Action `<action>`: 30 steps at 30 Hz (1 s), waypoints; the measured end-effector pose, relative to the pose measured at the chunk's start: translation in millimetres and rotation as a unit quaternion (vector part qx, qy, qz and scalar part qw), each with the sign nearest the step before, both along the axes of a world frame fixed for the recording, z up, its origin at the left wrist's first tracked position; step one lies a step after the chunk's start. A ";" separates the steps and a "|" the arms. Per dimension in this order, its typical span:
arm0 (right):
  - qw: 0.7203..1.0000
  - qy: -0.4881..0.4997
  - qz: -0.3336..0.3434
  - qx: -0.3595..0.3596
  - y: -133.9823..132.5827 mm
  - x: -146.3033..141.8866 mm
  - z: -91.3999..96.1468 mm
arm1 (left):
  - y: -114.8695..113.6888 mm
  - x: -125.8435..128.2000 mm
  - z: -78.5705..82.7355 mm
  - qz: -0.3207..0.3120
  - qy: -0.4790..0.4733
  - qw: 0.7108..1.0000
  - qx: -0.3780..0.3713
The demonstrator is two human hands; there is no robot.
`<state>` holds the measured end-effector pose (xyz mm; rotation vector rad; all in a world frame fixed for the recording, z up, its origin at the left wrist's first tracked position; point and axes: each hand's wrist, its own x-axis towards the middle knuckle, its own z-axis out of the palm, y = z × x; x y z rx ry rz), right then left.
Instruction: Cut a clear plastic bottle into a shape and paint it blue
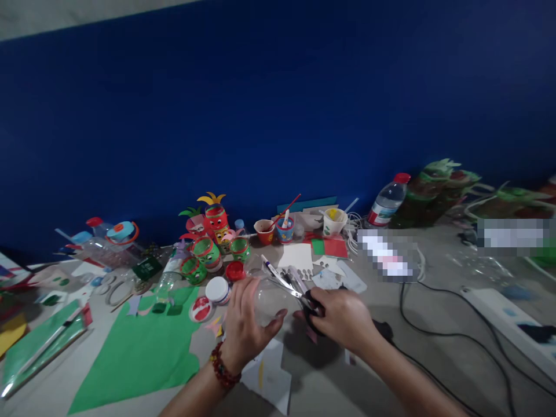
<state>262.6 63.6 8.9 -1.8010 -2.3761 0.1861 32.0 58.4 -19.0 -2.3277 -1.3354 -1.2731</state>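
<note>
While left fingers (pixel 242 295) clasp a clear plastic container (pixel 270 301), right fingers (pixel 325 297) grip scissors (pixel 297 293).

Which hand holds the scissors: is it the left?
No, the scissors are in the right hand, while the left hand holds a clear plastic piece.

Blue wall (pixel 278 116): big and dark; it goes all the way across the back;
Grey strip (pixel 87 15): pale; it sits above the blue, top left;
Table (pixel 339 394): grey and flat;
Light: a bit dim
</note>
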 end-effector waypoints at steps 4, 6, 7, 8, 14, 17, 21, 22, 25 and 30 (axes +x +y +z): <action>1.000 -0.010 0.003 -0.004 1.0 1.6 -1.1 | 1.0 -0.9 -1.5 -0.011 0.000 1.000 0.003; 1.000 -0.018 0.004 -0.011 2.3 2.0 -0.8 | 1.5 -1.3 -1.4 -0.011 -0.001 1.000 0.001; 1.000 -0.022 0.006 -0.014 3.1 2.0 -0.5 | 1.6 -1.5 -1.3 -0.010 -0.001 1.000 0.000; 0.999 -0.025 0.008 -0.017 4.0 2.1 -0.3 | 1.8 -1.6 -1.3 -0.009 -0.001 1.000 -0.001; 0.999 -0.020 0.017 -0.019 8.3 3.5 -0.1 | 2.7 -1.6 -2.7 -0.017 -0.014 1.000 -0.015; 1.000 -0.017 0.025 -0.008 8.5 5.3 -0.1 | 3.4 -1.2 -3.3 -0.028 -0.021 0.999 -0.008; 1.000 -0.002 0.024 0.010 7.1 7.5 0.8 | 3.5 -1.0 -3.9 -0.032 -0.053 0.998 -0.005; 1.000 0.010 0.024 0.016 6.8 8.1 0.9 | 3.3 -0.9 -3.6 -0.035 -0.071 0.997 -0.013; 0.997 0.072 0.031 0.025 7.4 10.3 0.0 | 2.7 0.3 -0.6 -0.087 -0.181 0.975 -0.093; 0.981 0.189 0.029 -0.010 12.5 13.1 -2.9 | 3.8 2.9 5.7 -0.252 -0.405 0.835 -0.275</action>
